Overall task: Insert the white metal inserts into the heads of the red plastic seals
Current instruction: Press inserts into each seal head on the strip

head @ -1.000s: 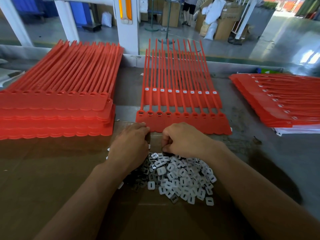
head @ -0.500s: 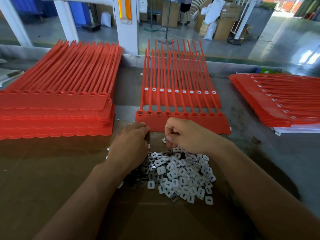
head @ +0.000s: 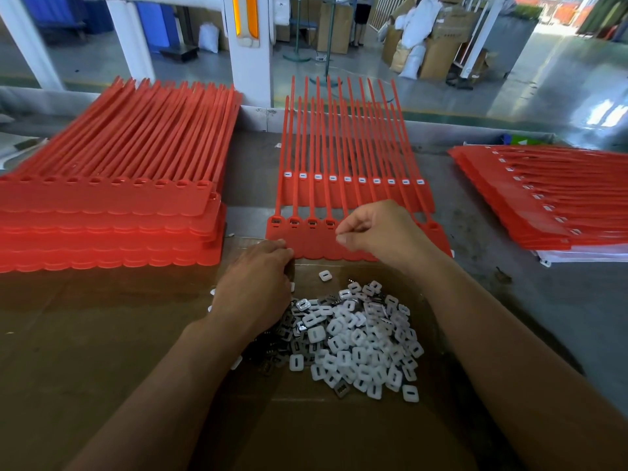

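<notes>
A sheet of joined red seals (head: 316, 248) lies across the middle of the table, heads toward me, overlapping a second sheet (head: 353, 195) whose heads show white inserts. My right hand (head: 380, 232) hovers over the front sheet's heads, thumb and forefinger pinched on a small white insert that is mostly hidden. The leftmost heads (head: 294, 222) have dark filled slots. My left hand (head: 258, 287) lies palm down, fingertips touching the front sheet's near edge. A pile of white inserts (head: 360, 338) lies on cardboard (head: 102, 334) below both hands, one loose insert (head: 325, 275) apart.
A tall stack of red seal sheets (head: 112, 205) fills the left side. A flatter stack (head: 543, 198) with white inserts lies at the right. Grey tabletop (head: 543, 317) shows at the right. A white post (head: 251, 45) stands behind the table.
My right hand has lifted from the insert pile and moved up and right over the seal heads. My left hand has stayed at the sheet's near edge.
</notes>
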Demonstrator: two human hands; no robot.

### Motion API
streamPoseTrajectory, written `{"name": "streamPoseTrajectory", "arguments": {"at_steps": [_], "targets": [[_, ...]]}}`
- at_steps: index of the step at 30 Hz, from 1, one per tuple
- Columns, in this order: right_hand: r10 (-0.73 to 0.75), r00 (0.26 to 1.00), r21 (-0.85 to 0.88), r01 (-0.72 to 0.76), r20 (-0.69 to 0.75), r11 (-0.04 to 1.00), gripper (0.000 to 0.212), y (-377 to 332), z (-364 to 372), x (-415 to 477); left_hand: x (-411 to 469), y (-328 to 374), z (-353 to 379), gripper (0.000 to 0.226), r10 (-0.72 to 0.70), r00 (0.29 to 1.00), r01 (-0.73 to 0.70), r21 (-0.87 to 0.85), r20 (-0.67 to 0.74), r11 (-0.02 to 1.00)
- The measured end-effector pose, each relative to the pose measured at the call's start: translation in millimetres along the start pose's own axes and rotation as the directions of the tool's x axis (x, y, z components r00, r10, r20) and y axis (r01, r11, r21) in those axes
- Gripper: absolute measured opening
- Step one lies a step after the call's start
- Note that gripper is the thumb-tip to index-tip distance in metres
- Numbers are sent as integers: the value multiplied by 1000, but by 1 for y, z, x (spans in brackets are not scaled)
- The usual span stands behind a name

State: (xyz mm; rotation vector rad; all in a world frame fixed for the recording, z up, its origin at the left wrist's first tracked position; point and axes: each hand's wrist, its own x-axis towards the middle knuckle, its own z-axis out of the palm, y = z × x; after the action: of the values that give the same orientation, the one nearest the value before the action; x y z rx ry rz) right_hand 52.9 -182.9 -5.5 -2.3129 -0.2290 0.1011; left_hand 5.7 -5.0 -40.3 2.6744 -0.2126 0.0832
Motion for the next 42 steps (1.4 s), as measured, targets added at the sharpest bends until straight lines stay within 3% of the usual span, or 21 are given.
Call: {"name": "streamPoseTrajectory", "arguments": {"at_steps": [6, 11, 22, 30, 42], "targets": [[68, 970, 41, -60, -233, 997, 5, 15, -3, 30, 0, 1, 0, 48, -1, 1000, 1, 6, -6, 1000], [137, 969, -3, -141, -205, 990, 13, 24, 4, 42, 0, 0, 0, 49, 3, 1000, -3, 21, -6, 1000], [115, 988, -144, -130, -106, 981, 15, 23, 4, 45, 0, 0, 0, 49, 14, 1000, -14, 27, -11, 1000], [190, 956, 24, -189, -225, 982, 14, 25, 7, 46, 0, 0, 0, 49, 8, 1000, -8, 24, -5, 1000], [197, 952, 11, -200, -235, 980, 7, 25, 8, 48, 1, 0, 0, 49, 4, 1000, -4, 24, -1, 1000]]}}
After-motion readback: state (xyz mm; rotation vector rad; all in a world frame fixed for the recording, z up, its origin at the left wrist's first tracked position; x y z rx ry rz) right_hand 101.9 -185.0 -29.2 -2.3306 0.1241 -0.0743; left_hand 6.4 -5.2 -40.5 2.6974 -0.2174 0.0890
